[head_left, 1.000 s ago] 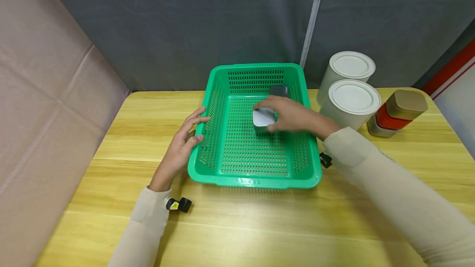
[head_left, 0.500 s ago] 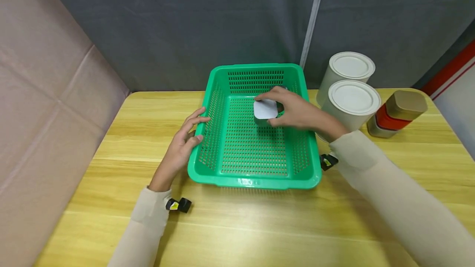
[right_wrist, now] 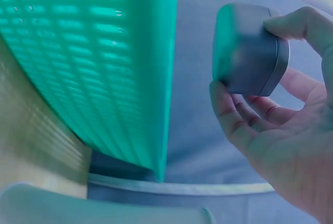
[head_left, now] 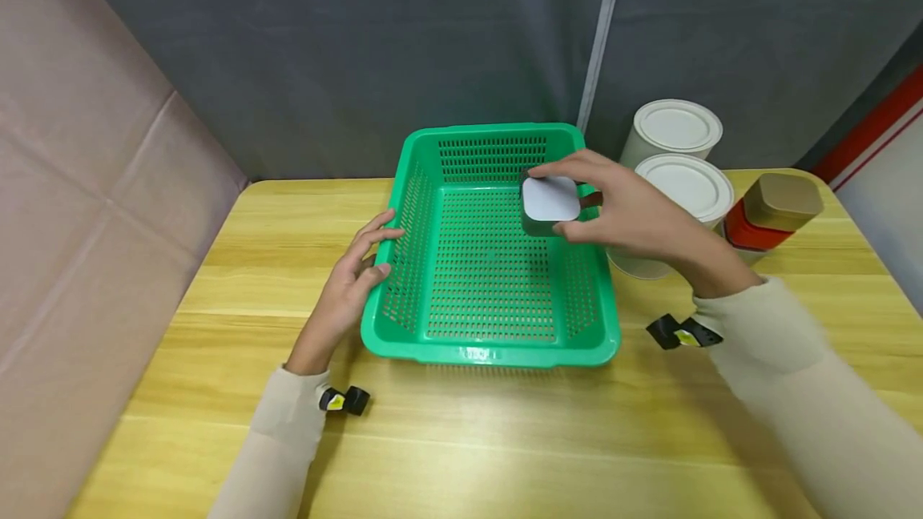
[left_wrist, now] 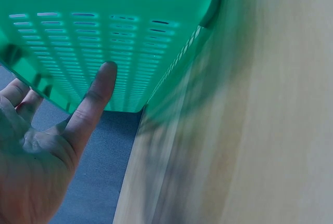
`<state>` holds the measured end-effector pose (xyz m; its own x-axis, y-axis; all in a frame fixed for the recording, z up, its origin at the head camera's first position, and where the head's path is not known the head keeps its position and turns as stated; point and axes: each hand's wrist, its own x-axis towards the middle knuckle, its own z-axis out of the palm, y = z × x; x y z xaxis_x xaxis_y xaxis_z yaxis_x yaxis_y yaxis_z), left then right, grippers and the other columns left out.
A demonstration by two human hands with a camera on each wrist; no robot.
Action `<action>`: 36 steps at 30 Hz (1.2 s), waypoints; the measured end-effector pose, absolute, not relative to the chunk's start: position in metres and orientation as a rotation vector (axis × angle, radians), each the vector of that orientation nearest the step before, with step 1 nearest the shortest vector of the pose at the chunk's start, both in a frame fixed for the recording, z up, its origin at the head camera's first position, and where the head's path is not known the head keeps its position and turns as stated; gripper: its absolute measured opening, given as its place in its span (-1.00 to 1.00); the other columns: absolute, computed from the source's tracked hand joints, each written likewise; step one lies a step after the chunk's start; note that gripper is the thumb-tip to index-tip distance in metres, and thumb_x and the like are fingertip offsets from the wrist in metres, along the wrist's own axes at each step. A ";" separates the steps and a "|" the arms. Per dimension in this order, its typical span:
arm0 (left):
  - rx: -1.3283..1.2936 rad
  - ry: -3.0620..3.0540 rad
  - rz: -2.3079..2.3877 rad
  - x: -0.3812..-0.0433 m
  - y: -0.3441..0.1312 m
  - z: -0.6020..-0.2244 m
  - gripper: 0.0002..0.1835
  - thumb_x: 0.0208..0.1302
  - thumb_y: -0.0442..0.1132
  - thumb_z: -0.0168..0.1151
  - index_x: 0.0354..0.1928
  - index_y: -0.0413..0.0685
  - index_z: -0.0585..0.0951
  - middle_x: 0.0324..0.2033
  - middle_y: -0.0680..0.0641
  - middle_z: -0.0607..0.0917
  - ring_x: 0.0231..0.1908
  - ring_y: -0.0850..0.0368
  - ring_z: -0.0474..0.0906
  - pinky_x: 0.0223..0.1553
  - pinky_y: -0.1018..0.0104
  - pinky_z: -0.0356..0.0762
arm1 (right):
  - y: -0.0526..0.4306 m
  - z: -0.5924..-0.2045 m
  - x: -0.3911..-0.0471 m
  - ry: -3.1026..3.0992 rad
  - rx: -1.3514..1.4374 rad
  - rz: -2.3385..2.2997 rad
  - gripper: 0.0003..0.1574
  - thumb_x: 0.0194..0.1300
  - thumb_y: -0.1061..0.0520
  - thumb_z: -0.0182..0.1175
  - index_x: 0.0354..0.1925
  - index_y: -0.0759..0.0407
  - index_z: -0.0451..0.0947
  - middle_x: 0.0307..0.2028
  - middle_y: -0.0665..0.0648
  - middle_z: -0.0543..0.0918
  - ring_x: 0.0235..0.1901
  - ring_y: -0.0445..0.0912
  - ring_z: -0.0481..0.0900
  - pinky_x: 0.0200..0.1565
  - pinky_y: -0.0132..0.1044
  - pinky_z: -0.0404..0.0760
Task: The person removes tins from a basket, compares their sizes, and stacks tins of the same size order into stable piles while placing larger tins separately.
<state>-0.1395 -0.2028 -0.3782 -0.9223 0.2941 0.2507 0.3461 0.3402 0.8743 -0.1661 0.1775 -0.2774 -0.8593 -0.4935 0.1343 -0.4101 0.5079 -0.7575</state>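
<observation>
My right hand (head_left: 627, 203) pinches a small dark grey tin (head_left: 541, 227) between thumb and fingers, and the tin's pale top faces up in the head view. Rounded corners and a lid seam show on the tin (right_wrist: 252, 50) in the right wrist view. It is held up near the right side of the green plastic basket (head_left: 490, 352). My left hand (head_left: 342, 291) rests at the basket's left rim, fingers fairly straight. In the left wrist view its thumb extends beside the perforated wall (left_wrist: 78, 42). A second dark object in the basket is mostly hidden behind the tin and hand.
Two white lidded cans (head_left: 685, 183) stand right of the basket. Beyond them is a stack of a gold tin (head_left: 786, 199) over a red one (head_left: 750, 229). A grey curtain (head_left: 360, 62) rises behind the wooden table (head_left: 461, 447), and a pinkish panel (head_left: 108, 183) borders its left.
My right hand has lifted the dark tin from the basket floor and carried it up and right. The left hand stays at the rim. The basket has hardly moved.
</observation>
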 end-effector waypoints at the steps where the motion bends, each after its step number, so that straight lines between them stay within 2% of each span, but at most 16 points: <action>1: -0.606 -2.531 -1.669 -0.140 -0.203 -0.378 -0.46 0.43 -0.41 -0.06 0.44 -0.14 0.45 0.64 0.05 0.18 0.66 0.00 -0.03 0.47 -0.50 0.07 | 0.182 -0.275 -0.164 2.656 -0.783 -1.287 -0.27 0.25 0.26 0.31 0.40 0.05 0.54 0.28 0.13 0.51 0.07 -0.07 0.43 0.11 -0.18 0.58; 5: -0.604 -2.535 -1.662 -0.140 -0.204 -0.379 -0.45 0.43 -0.41 -0.06 0.44 -0.14 0.45 0.64 0.05 0.18 0.66 0.00 -0.04 0.47 -0.52 0.04 | 0.201 -0.268 -0.156 2.733 -0.747 -1.260 -0.26 0.25 0.26 0.36 0.39 -0.02 0.55 0.24 0.06 0.54 0.05 -0.18 0.42 0.07 -0.37 0.53; 11: -0.605 -2.541 -1.664 -0.140 -0.205 -0.379 -0.46 0.44 -0.40 -0.06 0.44 -0.13 0.45 0.64 0.05 0.18 0.66 0.01 -0.04 0.49 -0.52 -0.01 | 0.238 -0.265 -0.150 2.825 -0.702 -1.260 -0.22 0.20 0.35 0.35 0.36 -0.09 0.58 0.14 -0.14 0.53 0.06 -0.27 0.40 0.05 -0.70 0.40; 12: -0.606 -2.542 -1.665 -0.140 -0.205 -0.379 -0.46 0.44 -0.40 -0.06 0.44 -0.13 0.45 0.64 0.05 0.18 0.66 0.02 -0.04 0.49 -0.52 -0.01 | 0.245 -0.266 -0.149 2.831 -0.678 -1.266 -0.22 0.20 0.36 0.33 0.36 -0.11 0.58 0.14 -0.18 0.52 0.07 -0.26 0.38 -0.02 -0.69 0.42; 18: -0.603 -2.547 -1.665 -0.139 -0.205 -0.379 -0.46 0.44 -0.41 -0.06 0.44 -0.12 0.45 0.64 0.06 0.17 0.66 0.01 -0.04 0.49 -0.52 -0.01 | 0.288 -0.268 -0.145 2.904 -0.522 -1.273 -0.19 0.24 0.37 0.30 0.39 -0.16 0.56 0.17 -0.23 0.47 0.08 -0.25 0.37 -0.17 -0.69 0.39; 24: -0.606 -2.545 -1.664 -0.140 -0.206 -0.379 -0.46 0.44 -0.41 -0.07 0.44 -0.12 0.45 0.64 0.06 0.17 0.66 0.01 -0.04 0.48 -0.53 -0.01 | 0.328 -0.275 -0.147 2.946 -0.458 -1.396 -0.15 0.24 0.46 0.30 0.44 -0.02 0.51 0.10 -0.26 0.46 -0.01 -0.29 0.41 -0.09 -0.80 0.37; 27: -0.607 -2.544 -1.663 -0.140 -0.206 -0.379 -0.46 0.44 -0.41 -0.07 0.44 -0.12 0.45 0.64 0.06 0.17 0.66 0.01 -0.04 0.49 -0.52 -0.01 | 0.345 -0.281 -0.150 3.007 -0.442 -1.429 -0.10 0.23 0.52 0.24 0.45 -0.03 0.50 0.06 -0.32 0.43 -0.07 -0.35 0.39 -0.12 -0.80 0.36; 33: -0.603 -2.548 -1.663 -0.139 -0.207 -0.379 -0.46 0.45 -0.41 -0.07 0.45 -0.12 0.44 0.64 0.07 0.17 0.66 0.01 -0.05 0.48 -0.53 0.01 | 0.376 -0.292 -0.161 3.050 -0.354 -1.432 -0.01 0.20 0.55 0.13 0.43 -0.25 0.50 -0.04 -0.35 0.38 -0.14 -0.40 0.33 -0.28 -0.77 0.31; 36: -0.602 -2.546 -1.664 -0.139 -0.207 -0.379 -0.46 0.45 -0.42 -0.07 0.45 -0.13 0.44 0.64 0.06 0.17 0.66 0.00 -0.05 0.47 -0.54 -0.01 | 0.388 -0.300 -0.167 3.059 -0.342 -1.394 0.01 0.21 0.55 0.11 0.43 -0.30 0.49 -0.06 -0.36 0.36 -0.15 -0.40 0.31 -0.25 -0.77 0.29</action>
<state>-0.1388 -0.2071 -0.3791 -0.9237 0.2969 0.2420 0.3409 0.3491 0.8729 -0.1667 0.3879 -0.2997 -0.9518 -0.0837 0.2952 -0.2778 0.6440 -0.7129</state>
